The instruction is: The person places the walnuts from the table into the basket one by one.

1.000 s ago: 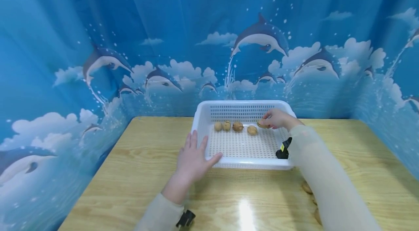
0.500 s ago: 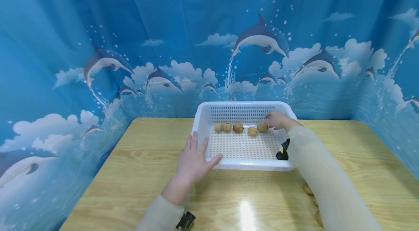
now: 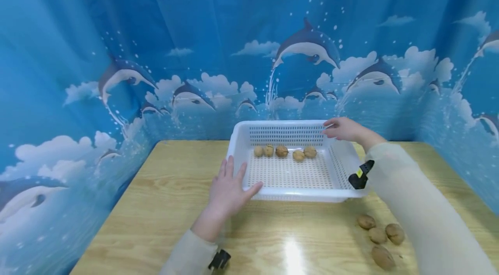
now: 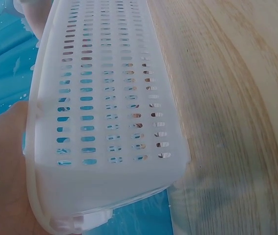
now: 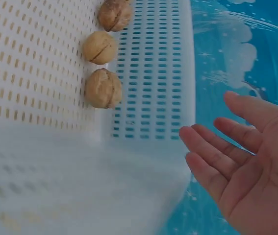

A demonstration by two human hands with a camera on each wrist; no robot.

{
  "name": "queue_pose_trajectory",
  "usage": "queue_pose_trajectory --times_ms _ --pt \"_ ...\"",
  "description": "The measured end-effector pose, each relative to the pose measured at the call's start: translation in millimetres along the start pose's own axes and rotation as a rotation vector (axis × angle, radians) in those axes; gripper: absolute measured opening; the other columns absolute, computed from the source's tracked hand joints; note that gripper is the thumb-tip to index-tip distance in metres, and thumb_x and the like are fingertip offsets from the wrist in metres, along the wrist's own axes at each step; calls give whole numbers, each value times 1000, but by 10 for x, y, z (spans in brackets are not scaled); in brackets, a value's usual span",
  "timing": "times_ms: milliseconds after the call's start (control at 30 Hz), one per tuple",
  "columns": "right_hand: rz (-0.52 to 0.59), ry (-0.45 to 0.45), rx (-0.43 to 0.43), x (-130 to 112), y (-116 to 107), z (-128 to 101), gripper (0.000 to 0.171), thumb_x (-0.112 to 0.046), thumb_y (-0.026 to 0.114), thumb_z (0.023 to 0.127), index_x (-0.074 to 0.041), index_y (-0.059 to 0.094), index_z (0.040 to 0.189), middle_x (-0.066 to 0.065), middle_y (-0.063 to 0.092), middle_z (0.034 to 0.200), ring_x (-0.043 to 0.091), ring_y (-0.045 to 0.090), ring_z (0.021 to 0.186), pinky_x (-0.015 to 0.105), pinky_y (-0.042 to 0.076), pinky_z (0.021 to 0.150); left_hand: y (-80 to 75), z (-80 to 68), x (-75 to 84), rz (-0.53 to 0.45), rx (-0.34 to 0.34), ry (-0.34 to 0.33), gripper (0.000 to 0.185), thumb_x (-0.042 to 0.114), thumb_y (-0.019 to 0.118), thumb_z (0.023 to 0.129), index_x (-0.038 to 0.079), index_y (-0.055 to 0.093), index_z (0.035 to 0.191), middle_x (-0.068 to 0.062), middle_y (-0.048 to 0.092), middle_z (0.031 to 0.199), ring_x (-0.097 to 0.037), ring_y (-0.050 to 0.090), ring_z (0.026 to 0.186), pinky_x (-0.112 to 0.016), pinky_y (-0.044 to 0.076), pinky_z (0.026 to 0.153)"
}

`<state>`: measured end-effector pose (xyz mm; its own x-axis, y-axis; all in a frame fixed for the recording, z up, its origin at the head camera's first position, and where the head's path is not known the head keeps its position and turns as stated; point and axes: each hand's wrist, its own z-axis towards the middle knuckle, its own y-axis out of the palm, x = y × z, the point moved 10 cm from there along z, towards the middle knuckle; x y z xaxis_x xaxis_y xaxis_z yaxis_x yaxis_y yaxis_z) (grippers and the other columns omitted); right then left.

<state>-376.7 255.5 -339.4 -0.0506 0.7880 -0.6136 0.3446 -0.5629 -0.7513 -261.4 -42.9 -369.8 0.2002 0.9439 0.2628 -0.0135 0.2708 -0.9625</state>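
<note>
A white perforated plastic basket (image 3: 296,193) stands on the wooden table, with several walnuts in a row along its far side. The rightmost walnut (image 3: 310,152) sits beside a paler walnut (image 3: 298,156); both also show in the right wrist view, the end walnut (image 5: 103,88) nearest the hand. My left hand (image 3: 228,190) rests at the basket's near left corner, fingers spread along the rim. My right hand (image 3: 345,129) is over the far right corner with nothing in it; in the right wrist view its loosely bent fingers (image 5: 212,152) are just outside the rim.
Several loose walnuts (image 3: 377,235) lie on the table (image 3: 156,205) at the front right, beside the right sleeve (image 3: 425,205). A blue dolphin-print curtain (image 3: 218,50) rises right behind the basket and along both sides.
My right hand let go of a walnut at the right end of the row, then rose and moved right out of the basket. The left hand stayed put.
</note>
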Motion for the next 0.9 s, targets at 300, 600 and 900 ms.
queue_pose_trajectory --times_ms 300,600,900 --pt "19 -71 54 70 -206 -582 67 -40 50 96 9 33 138 32 45 130 44 46 117 53 43 92 12 25 0 -6 2 9 83 71 39 84 16 32 146 -18 9 154 -39 7 139 -61 25 102" --pt "58 -136 133 302 -168 -1181 58 -33 47 98 8 34 138 31 45 131 45 47 115 49 48 86 32 19 -23 -26 0 8 84 72 38 84 16 33 146 -19 8 154 -39 7 139 -62 25 102" --pt "102 -158 192 713 51 -1603 49 -25 47 99 7 40 135 29 50 127 -6 55 95 29 52 77 28 12 -28 -33 -10 12 83 71 39 84 15 33 146 -19 7 154 -39 7 139 -63 24 102"
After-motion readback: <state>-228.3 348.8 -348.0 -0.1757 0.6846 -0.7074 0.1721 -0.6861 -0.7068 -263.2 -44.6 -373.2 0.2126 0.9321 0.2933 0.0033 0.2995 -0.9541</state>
